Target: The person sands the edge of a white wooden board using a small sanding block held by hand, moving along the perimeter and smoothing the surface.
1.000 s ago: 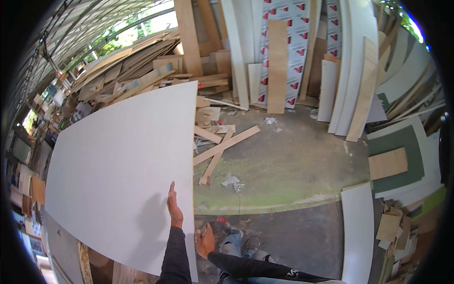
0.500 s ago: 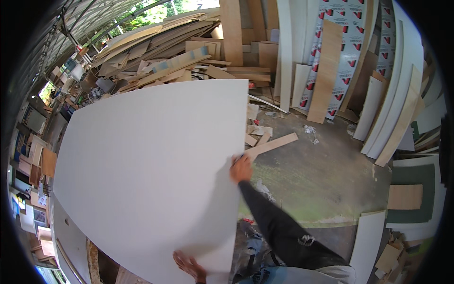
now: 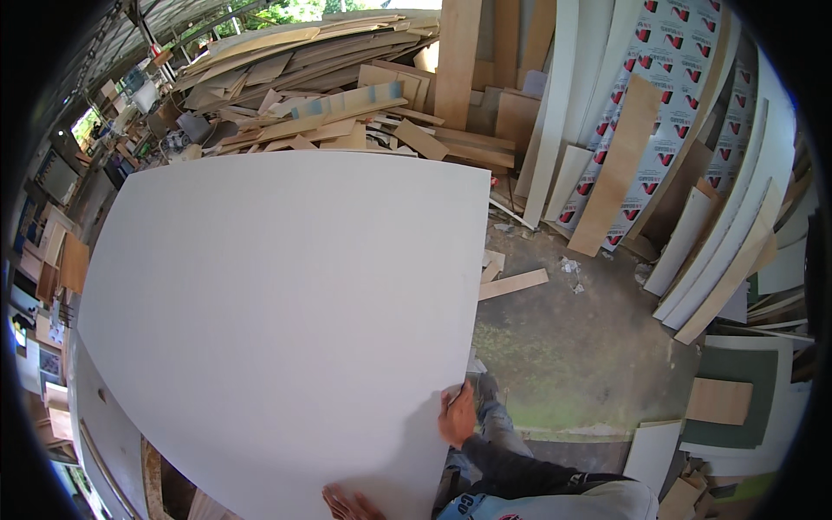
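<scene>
A large white board [image 3: 277, 303] lies flat in front of me and fills the left and middle of the view. My right hand [image 3: 458, 416] is at the board's right edge, near my body. Its fingers are closed around something small and dark that I cannot make out. At the bottom, my left hand [image 3: 351, 504] rests flat on the board with its fingers stretched out; the lower part of this hand is cut off by the frame.
Behind the board is a pile of wood offcuts [image 3: 312, 69]. Upright panels [image 3: 624, 165] lean at the back right. Wood strips [image 3: 516, 284] and scraps [image 3: 570, 267] lie on the floor to the right. A white panel [image 3: 652, 455] stands near me at the lower right.
My right hand has come along the board's edge toward my body. The left hand stays on the board, lower in view. The view has shifted slightly.
</scene>
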